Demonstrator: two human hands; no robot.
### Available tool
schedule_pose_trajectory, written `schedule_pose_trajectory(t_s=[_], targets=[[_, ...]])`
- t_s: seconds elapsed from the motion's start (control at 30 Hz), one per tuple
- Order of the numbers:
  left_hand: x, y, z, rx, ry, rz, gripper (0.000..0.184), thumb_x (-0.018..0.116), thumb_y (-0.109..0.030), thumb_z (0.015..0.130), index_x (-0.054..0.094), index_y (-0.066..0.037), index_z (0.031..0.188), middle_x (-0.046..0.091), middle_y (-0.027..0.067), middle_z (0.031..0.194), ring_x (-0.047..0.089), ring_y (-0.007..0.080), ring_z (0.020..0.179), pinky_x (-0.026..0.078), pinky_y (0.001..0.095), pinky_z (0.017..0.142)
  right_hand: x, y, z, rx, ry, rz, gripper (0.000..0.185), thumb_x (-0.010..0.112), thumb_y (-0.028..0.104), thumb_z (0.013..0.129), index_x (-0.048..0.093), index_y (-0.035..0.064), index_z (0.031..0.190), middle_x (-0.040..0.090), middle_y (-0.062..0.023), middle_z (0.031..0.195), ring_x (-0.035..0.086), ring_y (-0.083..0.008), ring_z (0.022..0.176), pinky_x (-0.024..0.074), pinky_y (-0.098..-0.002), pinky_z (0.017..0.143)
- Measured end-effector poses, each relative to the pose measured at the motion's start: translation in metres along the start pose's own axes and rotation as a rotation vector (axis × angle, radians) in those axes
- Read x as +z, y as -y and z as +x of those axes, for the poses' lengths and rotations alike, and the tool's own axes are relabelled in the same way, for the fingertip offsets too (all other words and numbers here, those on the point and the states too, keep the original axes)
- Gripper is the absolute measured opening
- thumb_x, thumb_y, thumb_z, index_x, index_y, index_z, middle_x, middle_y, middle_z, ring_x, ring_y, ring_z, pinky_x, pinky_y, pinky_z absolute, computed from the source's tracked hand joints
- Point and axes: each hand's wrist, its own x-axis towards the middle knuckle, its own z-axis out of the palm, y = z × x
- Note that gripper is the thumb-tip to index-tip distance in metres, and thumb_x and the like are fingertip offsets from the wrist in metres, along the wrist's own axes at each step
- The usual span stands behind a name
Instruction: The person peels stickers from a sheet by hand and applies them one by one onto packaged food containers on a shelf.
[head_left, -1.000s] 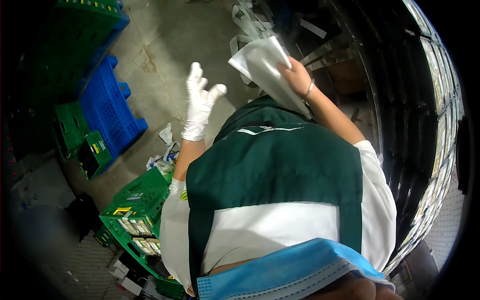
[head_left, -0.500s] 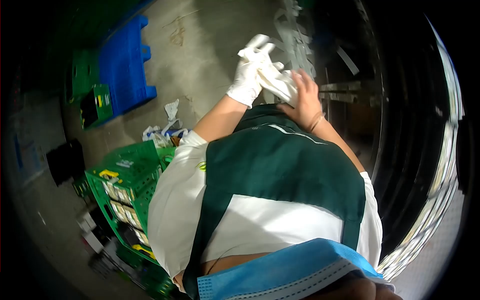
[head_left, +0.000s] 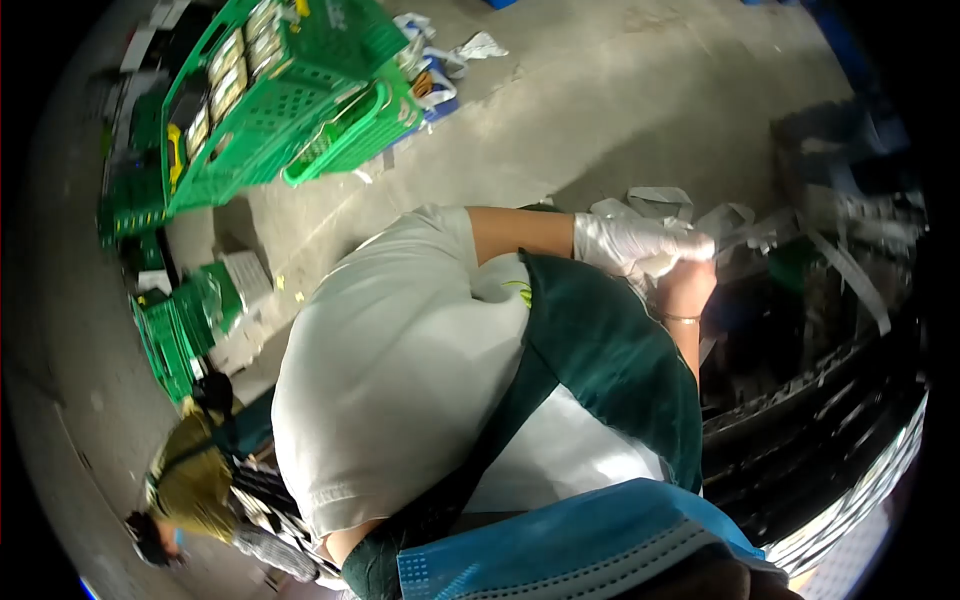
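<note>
My left hand wears a thin white glove and reaches to the right, its fingers closed against my right hand. My right hand is bare, with a thin band at the wrist, and its fingers are curled in. Between the two hands shows a bit of a loose white glove, bunched up and mostly hidden. Both hands are close in front of my dark green apron. Slight blur hides the exact grip of the fingertips.
Stacked green crates holding packages and a green basket stand at upper left. Crumpled wrapping lies on the floor. White straps hang over dark racks at right. Another person bends at lower left.
My view has swung round, bringing the crates higher and the other person into sight. My hands have come together, and the loose glove has bunched up between them.
</note>
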Motion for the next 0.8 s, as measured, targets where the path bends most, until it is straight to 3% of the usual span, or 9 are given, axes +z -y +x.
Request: schedule_pose_trajectory(t_s=[0.1, 0.27, 0.43, 0.47, 0.6, 0.67, 0.7, 0.77, 0.8], targets=[[-0.014, -0.001, 0.005, 0.293, -0.285, 0.247, 0.033, 0.066, -0.014, 0.069, 0.051, -0.008, 0.097, 0.055, 0.0000, 0.082, 0.051, 0.0090, 0.079, 0.043, 0.0240, 0.065, 0.013, 0.021, 0.027, -0.054, 0.099, 0.195, 0.026, 0.054, 0.002, 0.066, 0.050, -0.0022, 0.092, 0.053, -0.0171, 0.095, 0.049, -0.0335, 0.087, 0.0422, -0.0368, 0.073], [-0.081, -0.032, 0.027, 0.619, -0.317, 0.140, 0.028, 0.053, -0.011, 0.078, 0.050, -0.002, 0.105, 0.058, 0.0080, 0.095, 0.056, 0.0167, 0.085, 0.046, 0.0268, 0.066, 0.031, 0.016, 0.045, -0.177, 0.119, 0.265, 0.063, 0.059, 0.005, 0.065, 0.030, -0.0044, 0.121, 0.033, -0.0217, 0.122, 0.030, -0.0365, 0.112, 0.0234, -0.0397, 0.095], [-0.180, -0.104, -0.005, 0.763, -0.423, 0.570, 0.030, 0.050, -0.009, 0.079, 0.048, -0.001, 0.108, 0.059, 0.0126, 0.091, 0.059, 0.0215, 0.080, 0.047, 0.0290, 0.063, 0.038, -0.038, 0.060, 0.237, 0.277, 0.355, 0.052, 0.058, 0.009, 0.073, 0.036, 0.0017, 0.119, 0.043, -0.0163, 0.116, 0.047, -0.0264, 0.101, 0.0384, -0.0325, 0.083], [-0.202, -0.114, -0.006, 0.695, -0.448, 0.271, 0.031, 0.050, -0.011, 0.078, 0.048, -0.001, 0.108, 0.059, 0.0117, 0.090, 0.059, 0.0209, 0.081, 0.047, 0.0293, 0.062, 0.042, -0.047, 0.060, 0.290, 0.303, 0.374, 0.047, 0.058, 0.010, 0.074, 0.039, 0.0009, 0.116, 0.048, -0.0158, 0.111, 0.051, -0.0252, 0.096, 0.0393, -0.0314, 0.081], [-0.288, -0.173, -0.006, 0.744, -0.582, 0.463, 0.049, 0.054, -0.018, 0.076, 0.038, 0.000, 0.119, 0.060, 0.0122, 0.085, 0.059, 0.0223, 0.079, 0.046, 0.0312, 0.062, 0.078, -0.065, 0.063, 0.485, 0.439, 0.216, 0.035, 0.055, 0.011, 0.076, 0.045, 0.0007, 0.108, 0.056, -0.0143, 0.097, 0.056, -0.0217, 0.083, 0.0440, -0.0293, 0.071], [-0.317, -0.218, -0.012, 0.464, -1.146, 1.511, 0.068, 0.052, -0.027, 0.074, 0.022, 0.001, 0.128, 0.058, 0.0211, 0.078, 0.058, 0.0318, 0.069, 0.046, 0.0377, 0.061, 0.107, -0.065, 0.071, 0.689, 0.526, 0.212, 0.034, 0.055, 0.011, 0.076, 0.046, 0.0009, 0.107, 0.058, -0.0133, 0.093, 0.057, -0.0203, 0.079, 0.0446, -0.0277, 0.068], [-0.333, -0.247, -0.016, 0.458, -1.135, 1.508, 0.068, 0.052, -0.027, 0.074, 0.022, 0.001, 0.128, 0.058, 0.0211, 0.078, 0.058, 0.0318, 0.069, 0.046, 0.0377, 0.061, 0.123, -0.063, 0.077, 0.745, 0.546, 0.173, 0.033, 0.055, 0.011, 0.075, 0.046, 0.0008, 0.106, 0.058, -0.0128, 0.091, 0.057, -0.0197, 0.077, 0.0448, -0.0273, 0.067], [-0.360, -0.304, -0.022, -0.070, -1.193, 1.537, 0.085, 0.055, -0.034, 0.069, 0.008, 0.001, 0.131, 0.052, 0.0275, 0.098, 0.057, 0.0349, 0.081, 0.045, 0.0398, 0.068, 0.145, -0.060, 0.088, 0.799, 0.631, 0.112, 0.032, 0.056, 0.011, 0.075, 0.047, 0.0008, 0.104, 0.058, -0.0118, 0.090, 0.057, -0.0186, 0.076, 0.0449, -0.0265, 0.067], [-0.420, -0.312, -0.017, -0.087, -1.222, 1.839, 0.082, 0.055, -0.029, 0.069, 0.011, 0.000, 0.131, 0.052, 0.0244, 0.103, 0.058, 0.0332, 0.083, 0.045, 0.0389, 0.069, 0.153, -0.059, 0.097, 0.803, 0.692, 0.094, 0.031, 0.056, 0.011, 0.075, 0.048, 0.0009, 0.104, 0.058, -0.0114, 0.090, 0.057, -0.0180, 0.077, 0.0450, -0.0260, 0.067]])
